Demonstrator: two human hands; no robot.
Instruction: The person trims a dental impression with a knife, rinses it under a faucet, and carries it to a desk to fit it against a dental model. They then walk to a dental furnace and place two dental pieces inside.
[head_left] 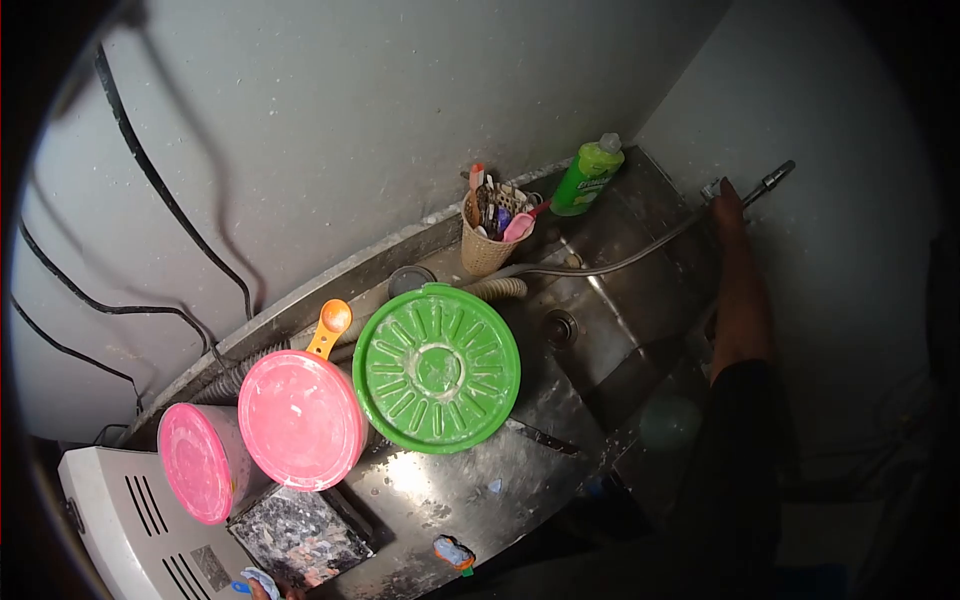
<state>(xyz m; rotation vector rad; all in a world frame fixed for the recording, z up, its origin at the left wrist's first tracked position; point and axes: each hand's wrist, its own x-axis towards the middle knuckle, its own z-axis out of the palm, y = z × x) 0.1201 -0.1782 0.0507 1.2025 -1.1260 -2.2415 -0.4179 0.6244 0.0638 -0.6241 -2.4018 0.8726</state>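
The metal bench (pixel 430 505) runs from your near left to the far right, its back edge along a grey wall. A pale machine (pixel 125 525) is at its left end. Towards the back edge are a green-lidded tub (pixel 437 370) and, to its left, two pink-lidded tubs (pixel 302 420). A smeared dark block (pixel 298 535) lies towards the front edge. Near the far right corner, your right hand (pixel 728 208) is closed on a metal tap (pixel 772 180), and a flexible hose (pixel 640 257) curves to it over a drain area. The step in hand looks like handling the tap; that calls for a firm, steady grip. A green bottle (pixel 588 178) stands in the back right corner, beside a woven basket (pixel 487 240) of utensils. Your left hand (pixel 262 592), cut off at the bottom, touches a pale blue lump (pixel 264 578); you cannot tell whether it grips. Smallest, a blue-smeared piece (pixel 454 552) lies near the front edge.
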